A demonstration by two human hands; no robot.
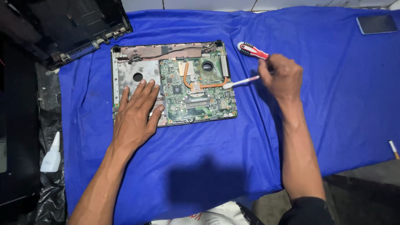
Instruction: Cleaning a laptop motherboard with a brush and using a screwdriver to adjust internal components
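Under left hand point(136, 112), laptop base point(173, 83), brush point(241, 82) in right hand point(281, 75)

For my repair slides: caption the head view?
Left hand steadies opened laptop base; right hand brushes motherboard with toothbrush.

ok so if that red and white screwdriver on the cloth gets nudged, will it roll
Probably only a little: the screwdriver lies flat on the soft blue cloth, whose wrinkles should slow it. Its handle looks rounded, so on a bare surface it could roll. It seems stiff and light.
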